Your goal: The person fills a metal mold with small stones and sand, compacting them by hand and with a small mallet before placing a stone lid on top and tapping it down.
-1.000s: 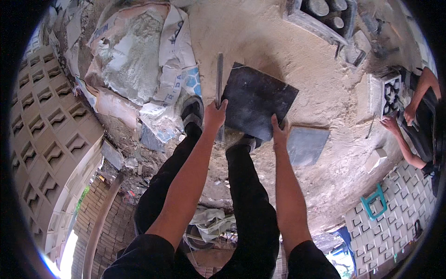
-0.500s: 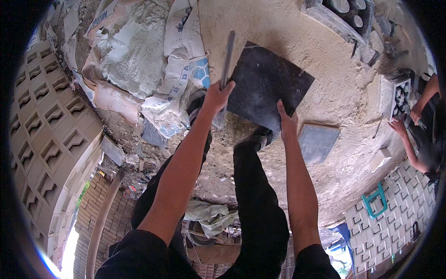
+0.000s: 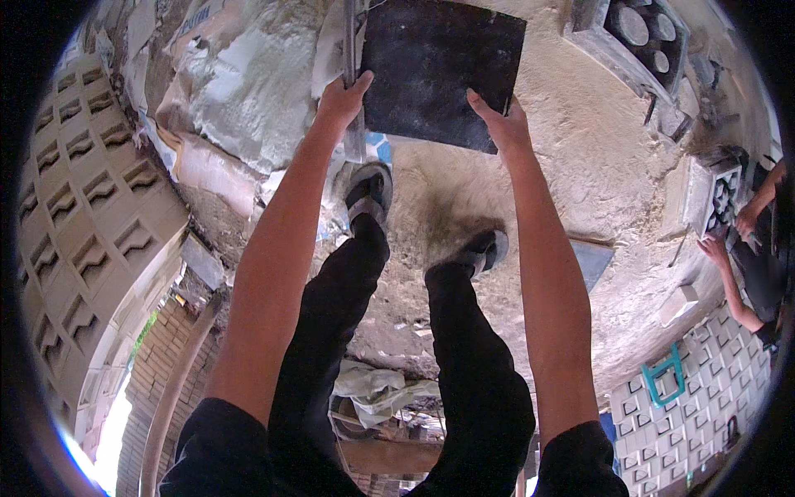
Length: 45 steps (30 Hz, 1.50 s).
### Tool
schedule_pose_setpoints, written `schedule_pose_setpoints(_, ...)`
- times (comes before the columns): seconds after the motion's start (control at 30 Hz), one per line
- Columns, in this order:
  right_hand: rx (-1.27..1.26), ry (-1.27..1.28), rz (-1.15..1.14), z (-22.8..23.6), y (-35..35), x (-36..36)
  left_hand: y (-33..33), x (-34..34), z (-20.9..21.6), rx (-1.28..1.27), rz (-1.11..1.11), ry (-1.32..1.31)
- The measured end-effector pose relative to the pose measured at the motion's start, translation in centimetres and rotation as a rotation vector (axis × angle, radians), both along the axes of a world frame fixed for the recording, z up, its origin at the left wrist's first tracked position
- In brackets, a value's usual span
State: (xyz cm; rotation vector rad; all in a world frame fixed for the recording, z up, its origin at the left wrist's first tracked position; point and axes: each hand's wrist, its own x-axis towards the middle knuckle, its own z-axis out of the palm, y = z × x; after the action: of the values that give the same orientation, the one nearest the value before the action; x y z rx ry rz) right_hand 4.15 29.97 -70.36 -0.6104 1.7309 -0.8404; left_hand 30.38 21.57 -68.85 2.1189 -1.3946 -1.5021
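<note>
In front of me, a dark square board (image 3: 443, 70) is held out over the sandy floor. My right hand (image 3: 505, 124) is closed on its near right corner, the thumb lying on top. My left hand (image 3: 342, 106) is wrapped round a long grey metal bar (image 3: 354, 145), which stands lengthwise beside the board's left edge. The left thumb points at that edge; whether it touches the board I cannot tell. The underside of the board and most of my fingers are hidden.
White powder (image 3: 257, 91) lies on opened sacks at the left. A mould with round plugs (image 3: 633, 25) is at the far right. Near the right rim a co-worker's hands (image 3: 716, 248) work at another mould (image 3: 700, 195). A grey panel (image 3: 592, 258) and stacked patterned blocks (image 3: 108, 224) are nearby.
Both hands have moved forward and left, carrying the board and the bar. The board has turned squarer to me, and more of my shoes shows beneath.
</note>
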Motion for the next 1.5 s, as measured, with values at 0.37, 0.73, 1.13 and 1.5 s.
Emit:
schedule_pose_setpoints(0.37, 0.051, 0.403, 0.268, 2.4, 0.4, 3.5, 10.7, 1.9, -1.2, -0.11, 0.172, -0.232)
schedule_pose_setpoints(0.73, -0.28, 0.293, 0.092, 25.4, 5.6, 9.0, 9.9, 1.4, 20.9, -0.162, -0.148, -0.154)
schedule_pose_setpoints(1.13, -0.655, -1.167, -0.474, 69.7, 4.8, 9.7, 7.3, 0.2, 63.0, -0.559, -1.073, 0.349)
schedule_pose_setpoints(1.5, -1.154, -0.765, -0.388, 92.1, 0.5, 8.6, 1.6, -4.9, 81.7, -1.123, -0.74, 0.481)
